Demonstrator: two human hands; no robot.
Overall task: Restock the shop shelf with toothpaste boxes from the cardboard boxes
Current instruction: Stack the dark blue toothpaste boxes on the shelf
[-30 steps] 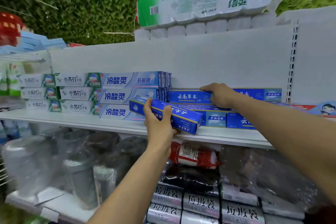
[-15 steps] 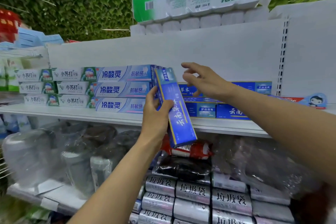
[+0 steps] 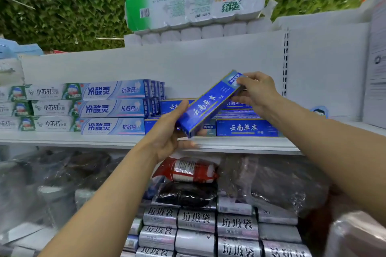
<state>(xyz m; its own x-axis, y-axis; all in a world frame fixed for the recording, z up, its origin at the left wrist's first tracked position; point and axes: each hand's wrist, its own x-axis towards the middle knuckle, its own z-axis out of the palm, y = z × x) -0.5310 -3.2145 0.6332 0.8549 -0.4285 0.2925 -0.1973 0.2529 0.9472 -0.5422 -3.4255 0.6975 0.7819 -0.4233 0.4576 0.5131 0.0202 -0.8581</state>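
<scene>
A dark blue toothpaste box slants in the air in front of the white shelf, its upper end to the right. My left hand holds its lower left end from beneath. My right hand grips its upper right end. Behind it lies a stack of the same dark blue boxes on the shelf. To the left stand stacks of pale blue boxes and white-and-green boxes. No cardboard box is in view.
A large pack of toilet paper rolls lies on top of the shelf unit. The lower shelf holds a red packet, silver rolls of bin bags and plastic-wrapped goods. Green leaves cover the wall behind.
The blue box has swung from nearly upright to a slant with its top to the right. My right hand, open in the air before, now grips the box's upper end.
</scene>
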